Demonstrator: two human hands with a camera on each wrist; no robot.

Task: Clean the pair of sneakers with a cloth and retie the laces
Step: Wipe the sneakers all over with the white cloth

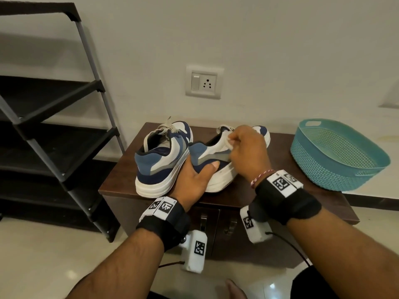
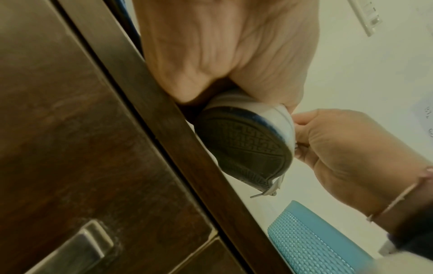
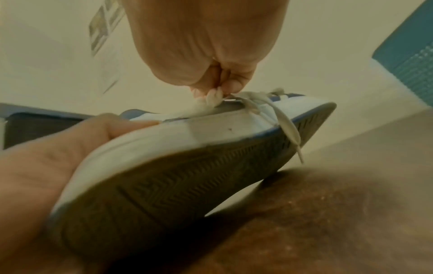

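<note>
Two white, blue and grey sneakers sit on a dark wooden cabinet (image 1: 278, 154). The left sneaker (image 1: 162, 156) stands flat with loose laces. My left hand (image 1: 195, 179) grips the heel of the right sneaker (image 1: 212, 151) and tilts it, so its dark sole (image 3: 187, 176) (image 2: 246, 144) shows. My right hand (image 1: 244, 147) pinches a bunched white cloth (image 1: 230, 143) (image 3: 203, 105) against that sneaker's upper near the collar. An untied lace (image 3: 281, 120) hangs over the sole edge.
A teal plastic basket (image 1: 323, 171) stands at the cabinet's right end. A black shoe rack (image 1: 56, 130) stands on the floor to the left. A wall socket (image 1: 203, 82) is behind the sneakers. The cabinet doors have metal handles (image 2: 77, 246).
</note>
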